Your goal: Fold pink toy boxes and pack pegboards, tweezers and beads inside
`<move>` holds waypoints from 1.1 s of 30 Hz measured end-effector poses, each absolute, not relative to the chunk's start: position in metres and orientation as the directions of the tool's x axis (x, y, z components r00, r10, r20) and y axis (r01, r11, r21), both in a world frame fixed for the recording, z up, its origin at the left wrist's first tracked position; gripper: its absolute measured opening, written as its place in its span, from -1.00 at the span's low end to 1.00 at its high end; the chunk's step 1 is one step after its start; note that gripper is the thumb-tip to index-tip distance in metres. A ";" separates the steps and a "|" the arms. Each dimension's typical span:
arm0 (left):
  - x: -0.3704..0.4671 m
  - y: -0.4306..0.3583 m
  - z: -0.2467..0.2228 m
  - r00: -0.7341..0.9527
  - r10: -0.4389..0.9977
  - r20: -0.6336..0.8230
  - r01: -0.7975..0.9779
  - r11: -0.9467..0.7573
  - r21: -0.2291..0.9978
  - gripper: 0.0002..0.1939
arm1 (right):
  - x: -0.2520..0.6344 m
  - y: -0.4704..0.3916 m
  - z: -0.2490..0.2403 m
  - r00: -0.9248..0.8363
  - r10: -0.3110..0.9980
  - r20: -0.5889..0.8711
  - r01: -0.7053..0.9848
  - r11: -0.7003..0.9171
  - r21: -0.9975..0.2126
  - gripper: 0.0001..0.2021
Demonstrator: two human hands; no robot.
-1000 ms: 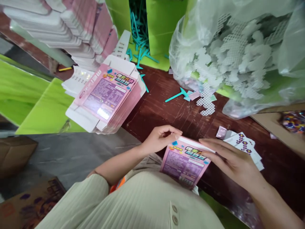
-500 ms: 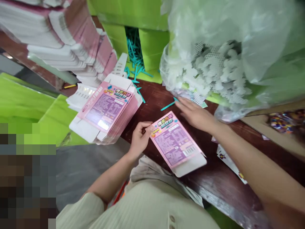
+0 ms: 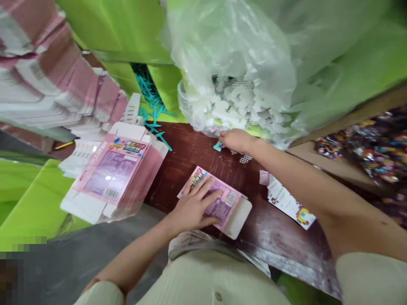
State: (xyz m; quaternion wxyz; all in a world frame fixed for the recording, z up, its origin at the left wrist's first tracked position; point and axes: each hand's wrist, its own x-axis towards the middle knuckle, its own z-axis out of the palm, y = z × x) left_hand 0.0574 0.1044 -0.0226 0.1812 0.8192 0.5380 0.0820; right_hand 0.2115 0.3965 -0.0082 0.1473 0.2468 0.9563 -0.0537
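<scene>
My left hand [image 3: 192,207] lies flat with spread fingers on a pink and purple cardboard box [image 3: 227,212], whose white end flap [image 3: 239,218] sticks out toward me. Beyond it, my right hand [image 3: 238,140] is curled at the mouth of a clear plastic bag [image 3: 235,38]. Its fingertips close on a teal plastic stick [image 3: 218,146], mostly hidden by the hand. White mesh pieces [image 3: 245,158] show just below this hand. More white mesh shapes [image 3: 237,95] fill the bag.
A stack of flattened pink boxes [image 3: 111,169] stands at the left, with taller stacks [image 3: 63,80] behind. Teal sticks [image 3: 154,111] spill from a green box [image 3: 163,84]. Printed cards [image 3: 291,203] and a small pink packet [image 3: 263,177] lie right. Bags of coloured beads [image 3: 378,148] sit far right.
My left hand has gone from gripping the box's edge to lying flat across it. My right hand has curled around the teal stick near the bag. The view has shifted right.
</scene>
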 end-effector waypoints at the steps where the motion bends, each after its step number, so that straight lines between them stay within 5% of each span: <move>1: 0.065 0.113 -0.020 0.372 0.924 -0.087 0.878 -0.320 0.356 -0.09 | 0.214 0.396 -0.008 -0.832 0.466 -0.300 0.500 0.865 -0.043 -0.75; 4: 0.082 0.133 -0.011 0.265 0.951 -0.162 0.947 -0.225 0.229 0.02 | 0.232 0.389 0.006 -0.825 0.534 -0.187 0.558 0.822 -0.113 -0.67; 8: 0.087 0.155 -0.002 0.232 0.934 -0.270 0.972 -0.212 0.101 0.15 | 0.310 0.362 0.040 -0.611 0.791 -0.032 0.773 0.588 -0.237 -0.68; 14: 0.086 0.173 0.010 0.136 0.927 -0.351 0.991 -0.134 0.028 -0.25 | 0.481 0.286 0.017 -0.153 0.929 -0.337 0.894 -0.016 -0.448 -0.55; 20: 0.084 0.171 0.038 -0.036 0.858 -0.512 0.943 0.199 0.267 -0.42 | 0.537 0.236 -0.038 -0.055 0.904 -0.424 0.786 -0.223 -0.577 -0.55; 24: 0.084 0.162 0.039 0.124 0.896 -0.427 0.773 0.182 0.608 -0.42 | 0.542 0.229 -0.021 -0.026 0.922 -0.385 0.739 -0.242 -0.629 -0.42; 30: 0.113 0.141 0.021 0.279 0.915 -0.291 0.398 0.166 0.902 -0.47 | 0.508 0.213 0.050 -0.068 0.990 -0.122 0.615 -0.055 -0.787 -0.52; 33: 0.128 0.137 0.015 0.291 0.921 -0.259 0.224 0.198 0.954 -0.45 | 0.467 0.210 0.062 -0.215 0.976 -0.018 0.725 0.148 -0.672 -0.51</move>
